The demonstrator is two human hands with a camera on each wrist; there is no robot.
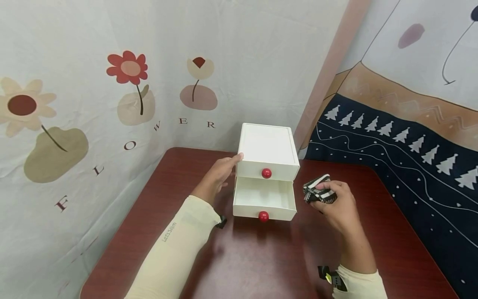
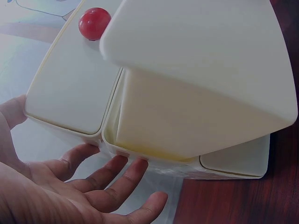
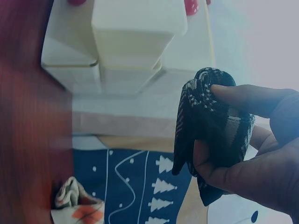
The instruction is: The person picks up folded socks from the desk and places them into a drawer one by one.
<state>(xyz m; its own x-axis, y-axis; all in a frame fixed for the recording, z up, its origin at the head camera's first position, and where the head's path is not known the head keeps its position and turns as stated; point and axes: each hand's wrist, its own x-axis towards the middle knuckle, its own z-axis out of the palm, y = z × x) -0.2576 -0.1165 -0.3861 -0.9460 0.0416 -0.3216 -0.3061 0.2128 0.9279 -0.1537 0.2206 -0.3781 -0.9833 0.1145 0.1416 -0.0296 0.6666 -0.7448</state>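
A small white drawer cabinet (image 1: pixel 269 143) with red knobs stands on the table. Its middle drawer (image 1: pixel 244 212) is pulled out; the top drawer (image 2: pixel 70 79) and the bottom drawer (image 2: pixel 238 156) are closed. My left hand (image 1: pixel 222 172) rests on the cabinet's left side, thumb at the top edge and the other fingers loosely spread along the wall. To the right of the cabinet, my right hand (image 1: pixel 340 207) pinches a folded black-and-white patterned cloth (image 3: pixel 219 126) between thumb and fingers, held above the table and apart from the drawer.
A crumpled white cloth (image 3: pixel 77 205) with an orange patch shows at the corner of the right wrist view. The dark red table (image 1: pixel 257 265) meets a flower-printed curtain (image 1: pixel 239 62) at the back and a navy tree-printed one (image 1: pixel 373 149) on the right.
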